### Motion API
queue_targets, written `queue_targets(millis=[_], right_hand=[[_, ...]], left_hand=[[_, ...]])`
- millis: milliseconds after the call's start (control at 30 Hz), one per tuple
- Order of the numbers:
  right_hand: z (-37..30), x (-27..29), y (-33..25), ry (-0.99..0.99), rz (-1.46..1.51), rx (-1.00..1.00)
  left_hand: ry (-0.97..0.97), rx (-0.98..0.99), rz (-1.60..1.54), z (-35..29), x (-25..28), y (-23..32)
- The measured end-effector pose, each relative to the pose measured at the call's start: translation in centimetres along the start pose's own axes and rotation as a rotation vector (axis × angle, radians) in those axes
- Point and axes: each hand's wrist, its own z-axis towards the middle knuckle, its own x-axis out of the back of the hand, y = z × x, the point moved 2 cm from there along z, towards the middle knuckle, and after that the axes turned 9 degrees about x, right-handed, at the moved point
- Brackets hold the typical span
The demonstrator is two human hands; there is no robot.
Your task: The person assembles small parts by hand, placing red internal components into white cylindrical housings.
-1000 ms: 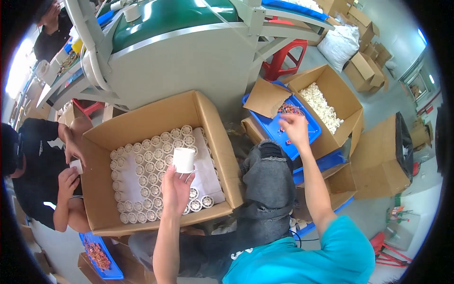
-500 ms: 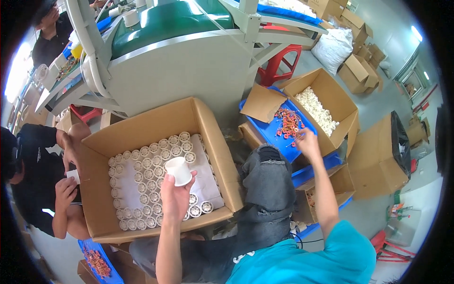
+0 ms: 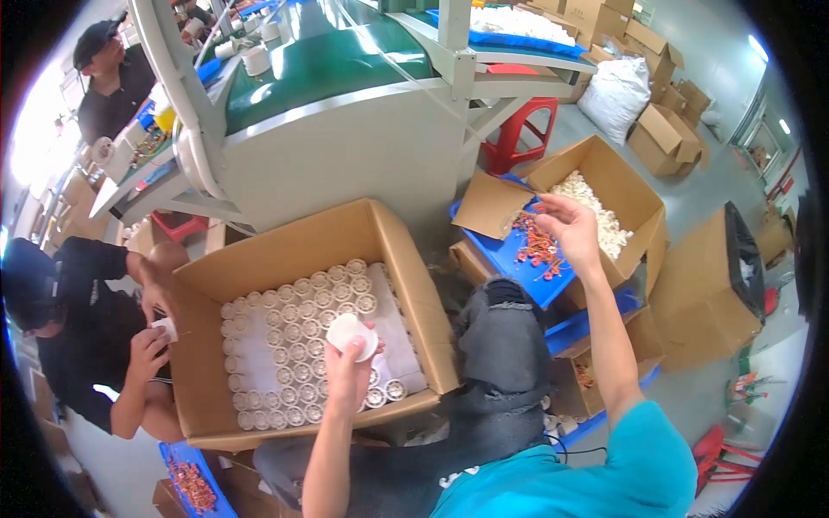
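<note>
Hands first: our left hand (image 3: pixel 350 367) is closed around a small white round cup (image 3: pixel 352 333), holding it up with its open mouth tilted toward us, directly above the big cardboard box (image 3: pixel 298 246) in front of our knees. Our right hand (image 3: pixel 568 231) reaches far out to the right with its fingers loosely curled and pinched downward over the blue tray (image 3: pixel 527 276). Whether it already grips anything we cannot tell.

So the two hands are well apart. The cup sits over the near right part of the box, while the heap of small red and orange parts (image 3: pixel 537 246) lies on the tray just under the right hand's fingertips. The right hand is by far the nearer to those parts; the left is the only one near the cup.

Below the cup, rows of white cups (image 3: pixel 294 345) stand upright and close together on the box's floor, filling the far and left sides and leaving a bare patch near the middle. Beyond the tray, a second open carton (image 3: pixel 639 194) holds loose white pieces (image 3: pixel 596 211).

At the box's left edge a person in black (image 3: pixel 82 337) handles a similar small white piece.
</note>
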Motion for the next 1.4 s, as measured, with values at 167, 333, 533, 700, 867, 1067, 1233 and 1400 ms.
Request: queue_targets(millis=[167, 333, 533, 700, 867, 1067, 1233, 1400], right_hand=[[-2.1, -10.7, -3.9, -0.463, 0.429, -0.147], [-4.6, -19.4, -6.7, -0.775, 0.643, -0.25], [-6.9, -23.9, -4.6, -0.768, 0.646, -0.223], [-7.1, -23.2, -2.5, -0.758, 0.533, -0.195], [-6.8, -22.1, -2.3, -0.716, 0.22, 0.007], [-7.5, -21.6, -1.7, -0.736, -0.035, 0.486], [-7.4, -21.5, -1.5, -0.786, -0.075, 0.479], [-6.8, -21.0, -3.1, -0.428, -0.03, 0.512]], left_hand=[[0.047, -0.181, 0.34, -0.8, 0.0, 1.0], [0.085, -0.444, 0.428, -1.9, -1.2, 4.9], [-0.103, -0.158, 0.276, -1.7, 0.9, 5.3], [-0.025, -0.101, 0.319, -1.0, 0.8, 4.6], [0.027, 0.051, 0.494, -1.0, 0.9, 4.8], [0.152, 0.149, 0.932, -1.6, -0.6, 6.1], [0.134, 0.141, 1.021, -1.7, -0.3, 5.9], [0.137, -0.51, 1.156, -0.9, 0.5, 5.6]])
